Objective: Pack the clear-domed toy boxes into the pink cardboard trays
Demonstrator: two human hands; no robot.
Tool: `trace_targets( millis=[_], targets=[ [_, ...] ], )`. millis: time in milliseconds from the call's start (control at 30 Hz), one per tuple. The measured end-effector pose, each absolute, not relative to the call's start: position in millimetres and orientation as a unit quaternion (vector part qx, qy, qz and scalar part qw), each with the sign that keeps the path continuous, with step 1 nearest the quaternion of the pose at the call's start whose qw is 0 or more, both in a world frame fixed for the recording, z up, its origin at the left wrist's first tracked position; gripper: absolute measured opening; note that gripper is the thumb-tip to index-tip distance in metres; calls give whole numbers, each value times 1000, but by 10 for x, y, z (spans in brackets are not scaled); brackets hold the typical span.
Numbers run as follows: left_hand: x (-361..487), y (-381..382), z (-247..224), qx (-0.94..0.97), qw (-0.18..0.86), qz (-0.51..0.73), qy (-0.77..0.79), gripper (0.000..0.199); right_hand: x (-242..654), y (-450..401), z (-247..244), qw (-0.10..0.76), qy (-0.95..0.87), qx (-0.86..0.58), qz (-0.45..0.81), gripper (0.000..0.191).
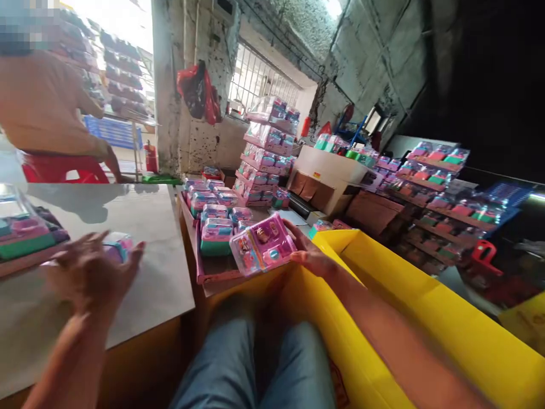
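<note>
On my feed, my left hand point(91, 267) has fingers spread around a small pink-and-blue plastic box point(118, 246) on the white tabletop point(164, 278); can't tell if they're gripping. Next, by the pink cardboard tray point(217, 276), a rectangular pink-and-clear plastic box point(263, 245), right edge pinched in my right hand point(313, 257).

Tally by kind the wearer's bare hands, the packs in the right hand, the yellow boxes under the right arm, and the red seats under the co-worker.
Bare hands: 2, left hand and right hand
Pink pack in the right hand: 1
Yellow box under the right arm: 1
Red seat under the co-worker: 1
Total: 5
</note>
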State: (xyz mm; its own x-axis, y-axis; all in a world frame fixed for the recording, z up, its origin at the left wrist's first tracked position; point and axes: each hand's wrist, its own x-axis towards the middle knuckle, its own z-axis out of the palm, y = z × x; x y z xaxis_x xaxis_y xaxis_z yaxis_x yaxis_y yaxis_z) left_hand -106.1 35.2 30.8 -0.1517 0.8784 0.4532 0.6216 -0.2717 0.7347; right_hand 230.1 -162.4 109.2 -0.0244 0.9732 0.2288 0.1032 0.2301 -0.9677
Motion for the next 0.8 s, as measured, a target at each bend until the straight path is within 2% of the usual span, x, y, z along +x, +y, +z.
trace_targets(
  millis=[67, 133, 167, 233, 333, 433, 500, 567, 667, 800],
  targets=[
    [-817, 57, 125, 605, 390, 500, 481, 72, 2059, -1409, 801, 581, -559, -432, 404, 99],
    [-438, -216, 67, 540, 665, 432, 281, 85, 1804, -1268, 509, 633, -529, -398, 402, 98],
    [-260, -313, 67, 498, 738, 401, 214, 88, 1693, -1218, 371, 653, -515, -381, 403, 99],
    [-20, -376, 86, 437, 802, 376, 153, 82, 1553, -1148, 136, 668, -503, -367, 407, 104],
    [19, -131, 103, 459, 773, 407, 160, 70, 1628, -1073, -41, 621, -525, -440, 382, 111],
    [-77, 297, 114, 601, 677, 403, 135, 75, 1902, -924, -22, 579, -535, -528, 315, 117],
    [-83, 518, 130, 700, 600, 367, 129, 82, 2027, -759, 26, 567, -550, -535, 300, 120],
    [-44, 640, 133, 754, 538, 347, 148, 87, 2040, -578, 45, 547, -572, -521, 320, 113],
    [-17, 686, 42, 763, 509, 358, 174, 87, 1933, -365, -36, 536, -578, -499, 359, 87],
    [-166, 664, -279, 743, 452, 374, 321, 69, 1881, -240, -280, 546, -562, -512, 351, 79]
  ],
)
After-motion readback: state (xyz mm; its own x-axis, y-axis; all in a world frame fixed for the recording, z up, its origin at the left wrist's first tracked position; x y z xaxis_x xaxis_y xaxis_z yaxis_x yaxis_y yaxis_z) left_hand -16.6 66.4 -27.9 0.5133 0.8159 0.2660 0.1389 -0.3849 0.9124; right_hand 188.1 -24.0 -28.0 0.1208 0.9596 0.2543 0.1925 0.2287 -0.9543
